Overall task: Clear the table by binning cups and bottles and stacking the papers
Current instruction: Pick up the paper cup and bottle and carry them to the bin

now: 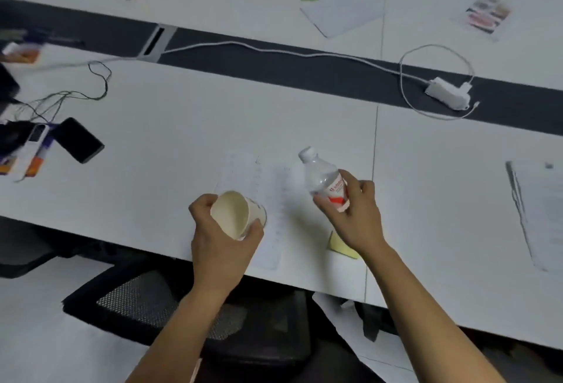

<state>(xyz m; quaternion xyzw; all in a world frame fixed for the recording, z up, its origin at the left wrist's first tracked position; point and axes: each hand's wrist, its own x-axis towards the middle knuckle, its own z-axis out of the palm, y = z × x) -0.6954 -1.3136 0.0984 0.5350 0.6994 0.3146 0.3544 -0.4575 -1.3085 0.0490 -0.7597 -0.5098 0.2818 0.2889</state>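
Note:
My left hand [219, 239] grips a cream paper cup [234, 213], tilted so its open mouth faces me, just above the table's near edge. My right hand [356, 215] holds a clear plastic bottle [323, 178] with a white cap and red label, leaning up and to the left. A printed sheet of paper [268, 199] lies flat on the white table [182, 126] beneath both hands. A yellow sticky note [339, 245] lies under my right wrist. More papers [539, 212] lie at the right edge, and another sheet [341, 14] on the far table.
A black phone [80, 140], a white phone and tangled cables sit at the left. A white power adapter [447, 96] with its cord lies on the dark strip. A black mesh chair [170, 306] stands below the table edge. Another bottle [493, 1] lies far right.

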